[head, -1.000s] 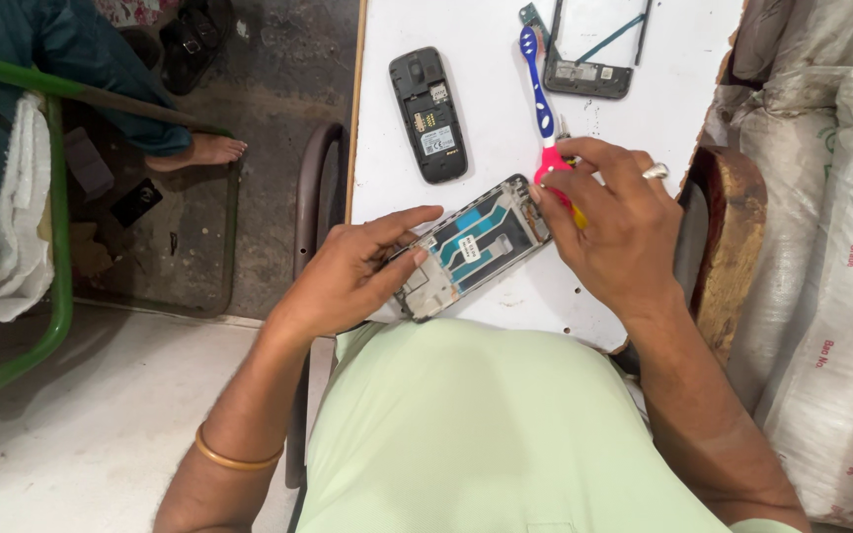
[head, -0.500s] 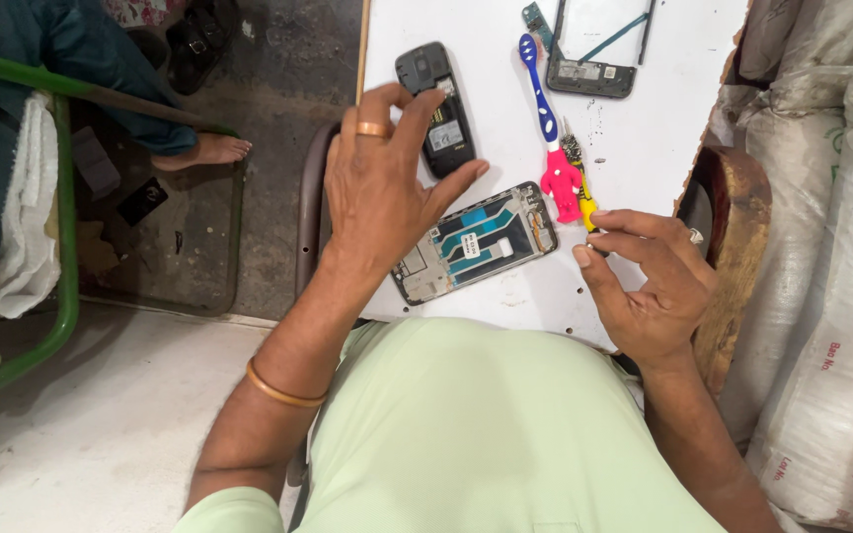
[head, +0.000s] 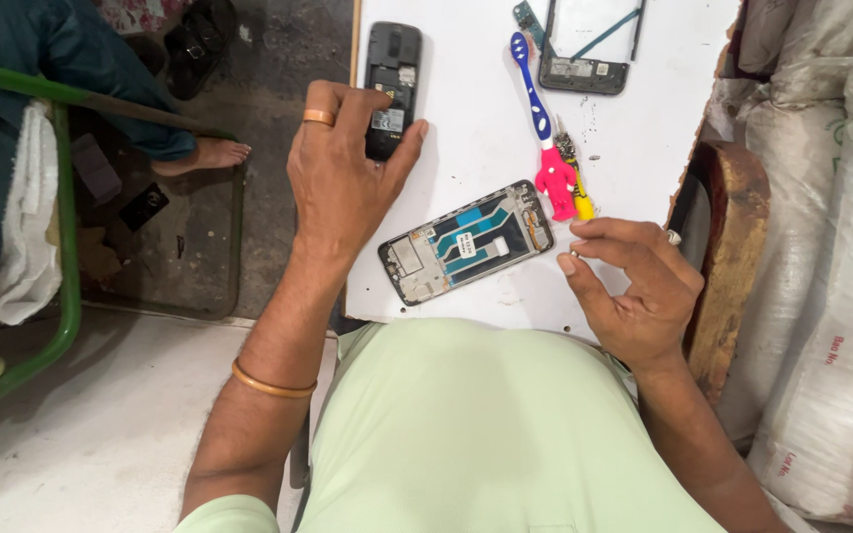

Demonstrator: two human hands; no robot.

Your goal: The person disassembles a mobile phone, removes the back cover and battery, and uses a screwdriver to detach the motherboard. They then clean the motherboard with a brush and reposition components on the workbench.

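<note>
At centre frame, an opened phone frame (head: pixel 468 242) with exposed blue and metal parts and a small white label lies untouched on the smooth white table (head: pixel 476 138). Left hand (head: pixel 343 183) has closed further around the black keypad phone (head: pixel 391 89), upper centre. Right hand (head: pixel 634 286) hovers empty, fingers curled, below a blue-and-pink toothbrush (head: pixel 543 133).

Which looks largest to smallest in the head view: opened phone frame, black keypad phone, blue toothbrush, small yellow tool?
1. Opened phone frame.
2. Blue toothbrush, about as long but much thinner, so close.
3. Black keypad phone, partly covered by the left hand.
4. Small yellow tool, partly hidden.
</note>
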